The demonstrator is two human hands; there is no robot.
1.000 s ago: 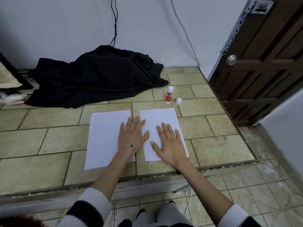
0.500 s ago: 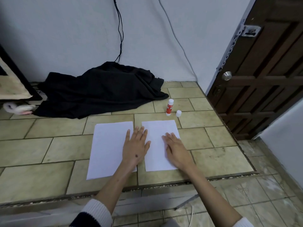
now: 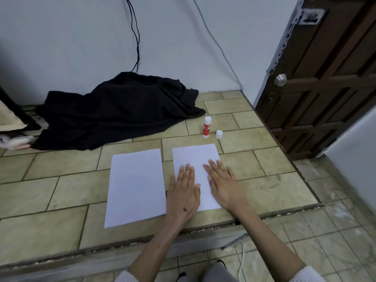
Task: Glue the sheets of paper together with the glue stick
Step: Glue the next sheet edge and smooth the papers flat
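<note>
Single head-worn wide-angle cam, no second view to overlap with. Looks forward and steeply down from above the wearer's lap onto a raised tiled floor [image 3: 67, 192]. Both forearms enter from the bottom edge; hands sit close, low centre. Far wall [image 3: 81, 37] fills the top, wooden door [image 3: 329, 82] the right edge. Strong barrel distortion at the borders.

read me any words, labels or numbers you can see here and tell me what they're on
Glue stick: white print on its red label, too small and blurred to read.
Paper sheets: blank, no text.
Door: no lettering can be made out.
Nothing else carries readable text.
</note>
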